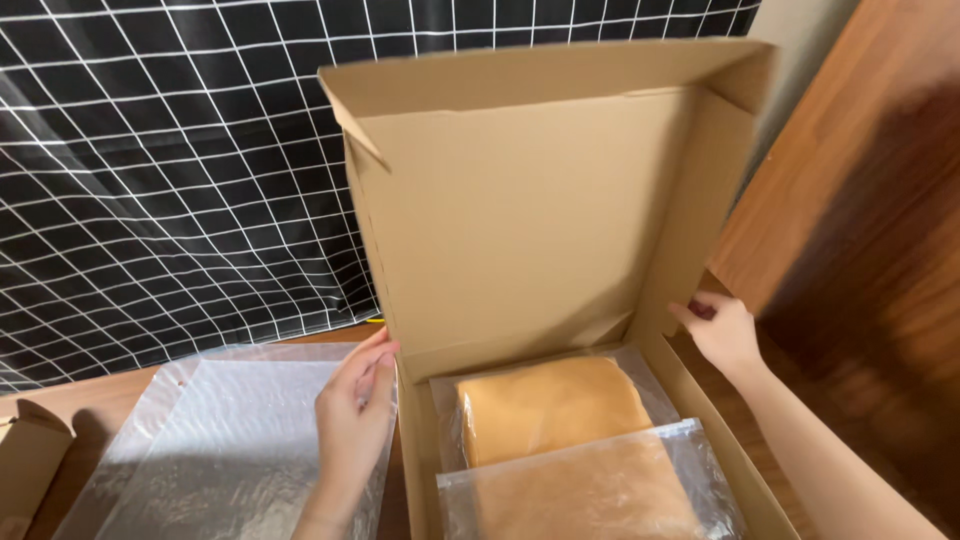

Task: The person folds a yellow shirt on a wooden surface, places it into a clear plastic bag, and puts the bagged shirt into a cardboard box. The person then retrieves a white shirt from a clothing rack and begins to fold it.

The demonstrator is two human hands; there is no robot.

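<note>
Head view: a flat cardboard box (560,250) stands open on the wooden table (60,400), its lid upright and leaning back toward the black grid-patterned cloth (150,180) behind. Left hand (352,425) rests against the box's left wall at the lid hinge, fingers straight and together, thumb side up, not clamped on anything. Right hand (722,332) touches the right side wall near the lid's side flap, fingers loosely curled; whether it pinches the flap I cannot tell. Inside the box lie two clear plastic bags with tan folded fabric: one (550,400) toward the hinge edge, another (590,490) overlapping it toward the near edge. An empty clear plastic bag (220,440) lies flat on the table just left of the box, partly under the left wrist. A small cardboard piece (25,450) sits at the table's far left edge. Judged step: box packed, both hands steadying the sides at the lid. Closing would call for swinging the lid forward and tucking the side flaps inside the walls, clear of the bags.
</note>
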